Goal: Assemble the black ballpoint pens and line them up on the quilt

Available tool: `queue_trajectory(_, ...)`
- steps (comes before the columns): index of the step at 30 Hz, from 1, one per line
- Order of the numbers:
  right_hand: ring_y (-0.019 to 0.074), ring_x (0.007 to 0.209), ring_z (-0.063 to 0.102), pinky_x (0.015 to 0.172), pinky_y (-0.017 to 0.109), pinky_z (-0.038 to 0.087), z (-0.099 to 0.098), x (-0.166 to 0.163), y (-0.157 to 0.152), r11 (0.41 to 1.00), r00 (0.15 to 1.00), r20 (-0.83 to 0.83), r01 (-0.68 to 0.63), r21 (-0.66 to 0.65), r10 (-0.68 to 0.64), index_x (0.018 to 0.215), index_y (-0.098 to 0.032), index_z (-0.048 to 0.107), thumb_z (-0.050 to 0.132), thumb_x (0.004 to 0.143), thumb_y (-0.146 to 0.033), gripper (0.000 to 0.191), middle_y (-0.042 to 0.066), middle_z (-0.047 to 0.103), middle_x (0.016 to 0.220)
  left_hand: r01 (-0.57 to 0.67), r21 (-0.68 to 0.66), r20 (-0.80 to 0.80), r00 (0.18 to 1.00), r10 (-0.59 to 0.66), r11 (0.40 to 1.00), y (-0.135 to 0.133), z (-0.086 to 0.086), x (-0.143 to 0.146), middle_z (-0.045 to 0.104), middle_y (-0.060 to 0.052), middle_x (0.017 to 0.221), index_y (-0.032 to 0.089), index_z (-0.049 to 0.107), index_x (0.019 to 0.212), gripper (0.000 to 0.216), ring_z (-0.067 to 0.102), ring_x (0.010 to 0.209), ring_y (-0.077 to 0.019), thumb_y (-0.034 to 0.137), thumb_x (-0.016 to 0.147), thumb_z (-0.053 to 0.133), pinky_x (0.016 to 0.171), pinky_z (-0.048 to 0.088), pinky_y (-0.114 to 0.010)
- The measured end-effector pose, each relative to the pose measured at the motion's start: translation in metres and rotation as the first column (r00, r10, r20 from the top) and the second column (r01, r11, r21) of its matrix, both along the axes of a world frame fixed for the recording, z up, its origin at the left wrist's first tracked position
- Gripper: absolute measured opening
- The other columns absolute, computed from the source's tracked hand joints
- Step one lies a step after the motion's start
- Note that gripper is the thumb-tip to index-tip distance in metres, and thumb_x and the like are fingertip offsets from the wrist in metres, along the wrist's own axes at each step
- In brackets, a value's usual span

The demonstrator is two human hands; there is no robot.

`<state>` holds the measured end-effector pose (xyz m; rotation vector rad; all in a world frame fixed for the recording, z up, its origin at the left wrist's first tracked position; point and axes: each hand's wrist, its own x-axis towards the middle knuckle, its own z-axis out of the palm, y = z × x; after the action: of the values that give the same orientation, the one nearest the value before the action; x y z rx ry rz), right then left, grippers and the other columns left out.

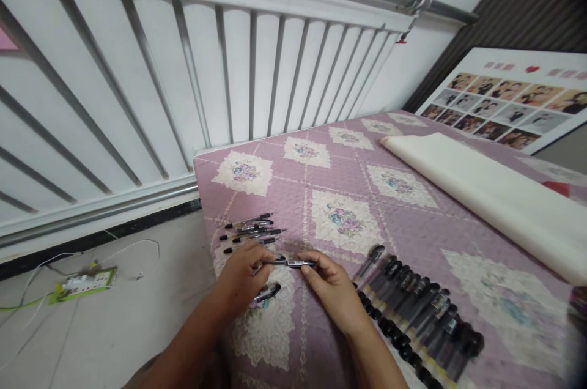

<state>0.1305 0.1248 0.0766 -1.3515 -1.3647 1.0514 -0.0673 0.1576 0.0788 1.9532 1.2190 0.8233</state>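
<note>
My left hand (243, 276) and my right hand (334, 290) meet over the near left part of the bed, both closed on one black pen (293, 263) held level between them. The left fingers pinch its left end and the right fingers its right end; whether the cap is fully joined is too small to tell. A dark pen cap with a clip (268, 293) lies just beside my left hand, partly hidden by it. Beyond that hand are several uncapped-looking pens (251, 233). To the right of my right hand, several black-capped pens (413, 306) lie side by side in a slanting row.
A purple quilted cover (337, 178) with floral patches lies under everything. A rolled cream sheet (477, 193) rests at the right, near a photo board (509, 98). Behind stands a white radiator (266, 71). A power strip (85, 284) with cables is on the floor at left.
</note>
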Motion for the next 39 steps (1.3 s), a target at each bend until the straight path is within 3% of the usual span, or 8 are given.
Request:
queue_trajectory(4, 0.0182, 0.076, 0.061, 0.071, 0.029, 0.048, -0.003, 0.0, 0.001, 0.999, 0.999, -0.01, 0.036, -0.019, -0.036, 0.092, -0.024, 0.068, 0.063, 0.075, -0.043, 0.026, 0.002, 0.069, 0.083, -0.062, -0.031, 0.072, 0.995, 0.064, 0.998, 0.001, -0.002, -0.002, 0.058, 0.0, 0.079, 0.021, 0.062, 0.085, 0.014, 0.051, 0.07, -0.0137, 0.019, 0.075, 0.052, 0.066, 0.039, -0.024)
queue_trajectory(7, 0.0176, 0.074, 0.059, 0.07, 0.029, 0.046, -0.005, 0.001, 0.001, 0.995, 0.996, -0.026, 0.084, -0.045, -0.085, 0.093, -0.023, 0.068, 0.064, 0.074, -0.044, 0.028, 0.002, 0.068, 0.082, -0.12, -0.175, 0.169, 0.974, 0.15, 0.977, 0.001, 0.0, -0.002, 0.057, 0.001, 0.076, 0.02, 0.061, 0.09, 0.018, 0.05, 0.065, -0.0125, 0.027, 0.079, 0.05, 0.062, 0.039, -0.023)
queue_trajectory(11, 0.0191, 0.079, 0.058, 0.074, 0.031, 0.045, -0.005, 0.003, 0.002, 0.991, 0.99, -0.074, 0.111, -0.074, -0.116, 0.097, -0.023, 0.066, 0.064, 0.075, -0.045, 0.032, 0.003, 0.067, 0.087, -0.093, -0.262, 0.225, 0.962, 0.155, 0.961, 0.0, 0.004, -0.002, 0.059, 0.0, 0.077, 0.019, 0.061, 0.092, 0.021, 0.051, 0.066, -0.013, 0.03, 0.082, 0.046, 0.06, 0.039, -0.023)
queue_trajectory(21, 0.0159, 0.072, 0.053, 0.069, 0.027, 0.041, -0.009, 0.003, 0.0, 0.993, 0.99, -0.087, 0.108, -0.057, -0.113, 0.1, -0.024, 0.063, 0.061, 0.078, -0.042, 0.028, 0.0, 0.06, 0.077, 0.009, 0.07, -0.018, 1.0, -0.008, 0.997, -0.003, -0.004, 0.004, 0.061, -0.002, 0.085, 0.021, 0.062, 0.092, 0.016, 0.056, 0.081, -0.0159, 0.018, 0.079, 0.053, 0.073, 0.043, -0.026)
queue_trajectory(25, 0.0151, 0.072, 0.053, 0.068, 0.025, 0.041, -0.009, 0.002, -0.001, 0.992, 0.985, -0.124, 0.113, -0.053, -0.119, 0.099, -0.024, 0.063, 0.062, 0.077, -0.042, 0.028, -0.001, 0.06, 0.077, 0.047, 0.249, -0.117, 0.993, -0.018, 0.967, -0.006, -0.007, 0.004, 0.061, -0.005, 0.095, 0.024, 0.06, 0.107, 0.025, 0.057, 0.088, -0.0177, 0.022, 0.084, 0.051, 0.079, 0.045, -0.029)
queue_trajectory(29, 0.014, 0.069, 0.052, 0.067, 0.025, 0.041, -0.008, 0.002, -0.002, 0.992, 0.98, -0.156, 0.12, -0.027, -0.123, 0.102, -0.024, 0.062, 0.061, 0.079, -0.039, 0.028, -0.002, 0.059, 0.075, 0.034, 0.384, -0.187, 0.981, 0.042, 0.923, -0.013, -0.009, 0.009, 0.062, -0.006, 0.095, 0.024, 0.061, 0.108, 0.025, 0.058, 0.088, -0.018, 0.024, 0.088, 0.046, 0.077, 0.048, -0.029)
queue_trajectory(34, 0.0157, 0.077, 0.055, 0.071, 0.026, 0.044, 0.0, -0.002, -0.006, 0.99, 0.974, -0.19, 0.133, 0.041, -0.123, 0.109, -0.024, 0.06, 0.057, 0.08, -0.035, 0.03, 0.0, 0.061, 0.086, -0.058, 0.374, -0.134, 0.984, 0.116, 0.925, -0.03, -0.011, 0.019, 0.062, -0.006, 0.096, 0.023, 0.061, 0.108, 0.026, 0.06, 0.088, -0.0177, 0.024, 0.087, 0.045, 0.078, 0.05, -0.029)
queue_trajectory(39, 0.0169, 0.087, 0.057, 0.078, 0.028, 0.046, 0.009, -0.009, -0.024, 0.981, 0.954, -0.264, 0.171, 0.096, -0.141, 0.117, -0.024, 0.054, 0.055, 0.081, -0.032, 0.038, 0.003, 0.061, 0.097, -0.177, 0.286, -0.026, 0.981, 0.192, 0.942, -0.064, -0.011, 0.033, 0.063, -0.007, 0.102, 0.023, 0.059, 0.111, 0.03, 0.06, 0.094, -0.0195, 0.023, 0.086, 0.043, 0.082, 0.05, -0.033)
